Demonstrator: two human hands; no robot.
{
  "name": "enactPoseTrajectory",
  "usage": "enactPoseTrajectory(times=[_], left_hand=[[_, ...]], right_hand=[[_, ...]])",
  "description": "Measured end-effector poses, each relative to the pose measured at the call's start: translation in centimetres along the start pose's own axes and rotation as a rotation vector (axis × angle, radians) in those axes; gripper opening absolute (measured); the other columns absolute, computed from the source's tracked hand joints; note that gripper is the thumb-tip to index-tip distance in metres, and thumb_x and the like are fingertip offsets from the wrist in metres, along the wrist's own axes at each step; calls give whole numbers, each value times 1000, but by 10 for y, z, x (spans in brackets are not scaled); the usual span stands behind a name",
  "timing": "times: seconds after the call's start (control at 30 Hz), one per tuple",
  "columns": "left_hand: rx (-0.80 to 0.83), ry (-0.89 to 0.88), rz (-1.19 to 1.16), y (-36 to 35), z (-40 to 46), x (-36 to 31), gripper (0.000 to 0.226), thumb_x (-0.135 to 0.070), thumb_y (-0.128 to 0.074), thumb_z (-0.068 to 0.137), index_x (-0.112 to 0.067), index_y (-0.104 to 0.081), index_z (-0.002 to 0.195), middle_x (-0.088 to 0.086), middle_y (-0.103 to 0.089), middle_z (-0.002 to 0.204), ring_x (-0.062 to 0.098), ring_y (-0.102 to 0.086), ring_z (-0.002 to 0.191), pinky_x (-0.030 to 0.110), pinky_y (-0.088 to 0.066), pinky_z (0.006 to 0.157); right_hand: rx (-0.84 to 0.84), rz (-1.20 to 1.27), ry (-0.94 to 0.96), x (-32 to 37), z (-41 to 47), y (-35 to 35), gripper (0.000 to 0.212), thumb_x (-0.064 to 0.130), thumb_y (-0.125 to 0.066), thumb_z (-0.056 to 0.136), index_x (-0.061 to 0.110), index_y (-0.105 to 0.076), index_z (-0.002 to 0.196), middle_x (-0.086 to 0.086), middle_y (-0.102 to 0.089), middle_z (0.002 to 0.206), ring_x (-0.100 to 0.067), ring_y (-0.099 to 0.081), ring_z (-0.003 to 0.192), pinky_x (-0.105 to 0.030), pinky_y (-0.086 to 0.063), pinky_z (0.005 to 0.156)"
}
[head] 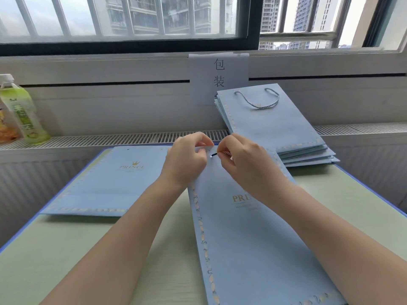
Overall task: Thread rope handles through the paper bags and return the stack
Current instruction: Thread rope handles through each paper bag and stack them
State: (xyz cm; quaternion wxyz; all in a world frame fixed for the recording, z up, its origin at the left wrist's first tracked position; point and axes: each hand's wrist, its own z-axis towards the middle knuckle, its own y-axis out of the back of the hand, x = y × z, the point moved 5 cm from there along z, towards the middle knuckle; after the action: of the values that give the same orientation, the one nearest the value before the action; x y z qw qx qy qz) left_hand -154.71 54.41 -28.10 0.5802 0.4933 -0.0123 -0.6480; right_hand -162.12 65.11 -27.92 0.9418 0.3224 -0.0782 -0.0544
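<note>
A light blue paper bag [253, 245] lies flat in front of me, its top edge pointing away. My left hand [187, 160] pinches that top edge. My right hand [240, 160] pinches the dark tip of a rope handle [214, 154] and holds it at the bag's top, between both hands. The rest of that rope is hidden behind my right hand. A stack of flat blue bags [105, 183] lies to the left. At the back right, several bags [273, 126] lean against the wall, the top one carrying a blue rope handle [257, 100].
The table [66, 249] is pale green with a blue rim. On the window sill at far left stands a green drink bottle [22, 111]. A paper sign [219, 73] with characters is stuck to the wall behind the leaning bags.
</note>
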Motion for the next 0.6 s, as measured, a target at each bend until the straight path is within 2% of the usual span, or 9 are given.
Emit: enactPoseTrajectory(times=[0.1,0.2,0.27,0.37,0.43,0.5,0.6], left_hand=[[-26,-57,-31,1,0,-4,32,5,-45,84,-9,-71,95,-4,-66,85,20,-62,94,23,-44,79],[-53,-119,-30,3,-2,-7,35,7,-46,85,-12,-72,98,-14,-60,79,18,-57,95,15,-40,78],[-67,-142,-28,4,-4,-10,35,5,-47,87,-14,-71,102,-22,-54,79,12,-51,94,5,-36,77],[-100,-168,-87,7,-5,-12,36,3,-49,88,-19,-69,107,-5,-59,87,9,-56,89,7,-40,79],[-128,-182,-124,7,-5,-12,35,3,-49,89,-21,-68,107,3,-61,93,5,-58,84,9,-42,75],[-145,-204,-137,7,-6,-12,36,4,-47,89,-21,-67,106,2,-61,89,2,-55,73,10,-39,67],[-148,-243,-130,7,-7,-13,36,4,-45,88,-19,-66,106,-6,-59,80,-3,-46,59,14,-33,59]], right_hand=[[-5,-7,36,5,0,0,16,12,-48,86,4,-56,74,-6,-57,69,-16,-39,57,-15,-21,59],[4,-4,53,8,0,0,26,19,-38,86,5,-57,75,-5,-56,69,-20,-48,57,-20,-27,58],[-10,1,50,8,1,-1,25,18,-41,87,4,-58,75,-6,-57,70,-21,-50,58,-19,-29,59],[-6,136,-46,2,3,-2,11,13,-57,85,5,-61,79,-4,-56,77,-20,-51,71,-21,-35,63],[8,237,-131,-4,5,-2,6,12,-68,82,7,-65,80,1,-51,84,-18,-47,84,-14,-37,74],[11,315,-172,-8,7,1,5,11,-73,78,8,-69,80,3,-48,87,-16,-44,89,-8,-33,79],[31,362,-138,-9,8,5,2,12,-74,78,11,-74,80,2,-54,87,-16,-48,89,-5,-32,78]])
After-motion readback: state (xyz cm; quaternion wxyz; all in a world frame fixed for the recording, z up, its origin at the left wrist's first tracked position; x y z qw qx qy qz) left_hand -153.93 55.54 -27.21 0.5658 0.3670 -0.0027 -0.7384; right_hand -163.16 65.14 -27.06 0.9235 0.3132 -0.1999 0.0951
